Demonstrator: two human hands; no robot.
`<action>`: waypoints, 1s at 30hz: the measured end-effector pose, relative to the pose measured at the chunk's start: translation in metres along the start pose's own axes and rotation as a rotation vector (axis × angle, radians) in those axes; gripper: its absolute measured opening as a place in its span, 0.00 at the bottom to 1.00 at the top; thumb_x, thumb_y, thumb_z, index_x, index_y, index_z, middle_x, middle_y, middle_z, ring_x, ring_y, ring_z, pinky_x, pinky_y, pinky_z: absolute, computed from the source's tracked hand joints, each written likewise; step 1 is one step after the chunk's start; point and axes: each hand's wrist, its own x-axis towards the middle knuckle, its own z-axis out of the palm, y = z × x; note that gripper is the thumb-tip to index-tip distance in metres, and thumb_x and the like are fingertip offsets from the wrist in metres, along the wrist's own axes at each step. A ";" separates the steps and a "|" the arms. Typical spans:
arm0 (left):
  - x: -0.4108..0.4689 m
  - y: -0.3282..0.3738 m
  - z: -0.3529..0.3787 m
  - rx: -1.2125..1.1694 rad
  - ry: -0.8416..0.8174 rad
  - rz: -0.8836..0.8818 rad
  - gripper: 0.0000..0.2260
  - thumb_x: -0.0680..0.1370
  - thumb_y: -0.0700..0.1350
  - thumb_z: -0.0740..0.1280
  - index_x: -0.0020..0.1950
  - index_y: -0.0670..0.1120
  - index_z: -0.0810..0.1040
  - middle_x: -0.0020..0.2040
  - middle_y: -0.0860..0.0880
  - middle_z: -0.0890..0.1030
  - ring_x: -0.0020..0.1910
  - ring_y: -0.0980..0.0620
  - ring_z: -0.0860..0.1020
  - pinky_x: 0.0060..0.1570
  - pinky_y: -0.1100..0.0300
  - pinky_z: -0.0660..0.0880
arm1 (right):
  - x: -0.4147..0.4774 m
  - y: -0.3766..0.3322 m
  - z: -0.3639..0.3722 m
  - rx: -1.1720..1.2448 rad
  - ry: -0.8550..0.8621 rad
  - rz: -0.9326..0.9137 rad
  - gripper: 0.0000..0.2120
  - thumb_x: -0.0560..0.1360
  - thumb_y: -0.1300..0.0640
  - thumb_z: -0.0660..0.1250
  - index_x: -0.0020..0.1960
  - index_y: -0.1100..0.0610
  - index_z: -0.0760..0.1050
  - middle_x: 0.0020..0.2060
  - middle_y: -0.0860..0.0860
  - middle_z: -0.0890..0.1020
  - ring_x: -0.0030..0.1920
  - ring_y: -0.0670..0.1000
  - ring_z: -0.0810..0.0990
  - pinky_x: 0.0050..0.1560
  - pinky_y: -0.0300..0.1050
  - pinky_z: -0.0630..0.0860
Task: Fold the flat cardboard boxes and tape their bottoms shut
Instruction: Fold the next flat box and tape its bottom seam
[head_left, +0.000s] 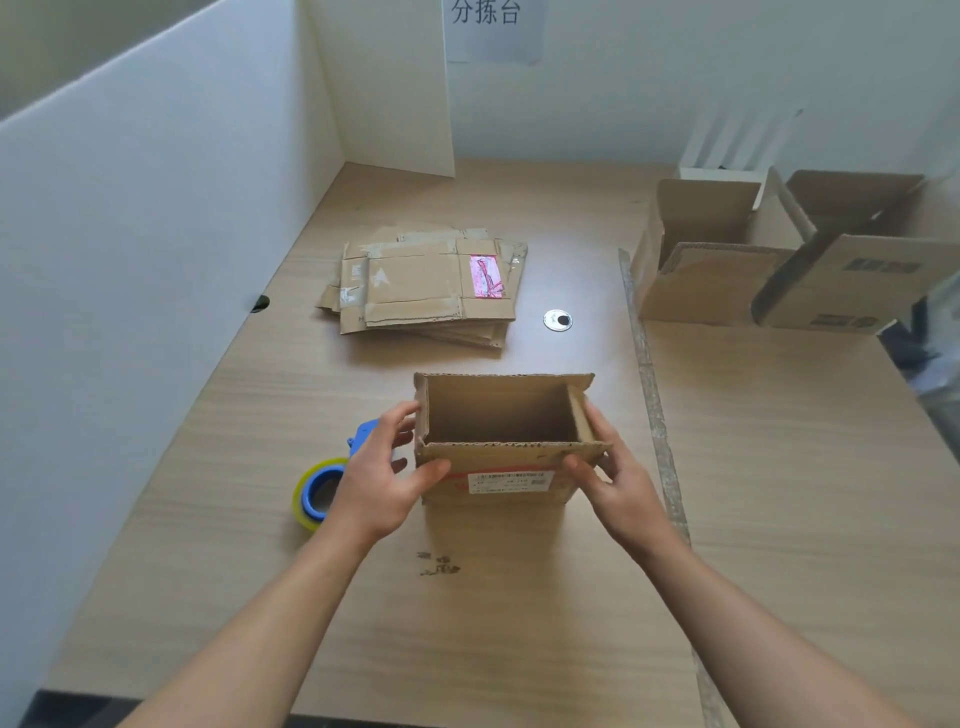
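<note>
An opened-up cardboard box (498, 415) stands upright on the wooden table, its top open toward me, a white label on its near face. My left hand (384, 478) grips its left side, thumb on the near face and fingers round the left wall. My right hand (613, 478) grips the right near corner in the same way. A blue tape dispenser with a yellowish tape roll (319, 493) lies on the table just left of my left hand, partly hidden by it. A stack of flat cardboard boxes (426, 283) lies farther back.
Two erected cardboard boxes (727, 275) stand at the back right, beyond a strip seam (647, 374) between two tabletops. White partition walls (156, 234) close off the left and back. A round metal grommet (557, 319) sits mid-table. Small cardboard crumbs (439, 564) lie in front of the box.
</note>
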 end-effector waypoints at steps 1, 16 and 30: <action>0.002 0.000 0.001 0.039 0.014 0.030 0.27 0.69 0.54 0.76 0.61 0.73 0.68 0.62 0.61 0.74 0.62 0.63 0.73 0.57 0.60 0.75 | 0.001 -0.001 0.001 -0.046 -0.009 -0.010 0.29 0.76 0.52 0.70 0.72 0.34 0.64 0.71 0.37 0.70 0.69 0.35 0.69 0.58 0.24 0.68; 0.027 -0.002 -0.014 0.087 0.070 -0.086 0.34 0.74 0.54 0.73 0.76 0.62 0.61 0.57 0.59 0.75 0.56 0.61 0.77 0.47 0.71 0.69 | 0.026 -0.013 0.015 -0.172 0.104 -0.062 0.14 0.77 0.53 0.70 0.58 0.37 0.74 0.60 0.39 0.74 0.60 0.35 0.72 0.54 0.29 0.72; 0.036 -0.003 -0.009 0.336 0.019 0.038 0.20 0.76 0.53 0.71 0.66 0.50 0.75 0.71 0.50 0.69 0.71 0.52 0.67 0.65 0.61 0.64 | 0.045 -0.024 0.020 -0.318 0.060 -0.043 0.17 0.77 0.53 0.70 0.63 0.39 0.72 0.59 0.46 0.72 0.58 0.30 0.70 0.63 0.33 0.68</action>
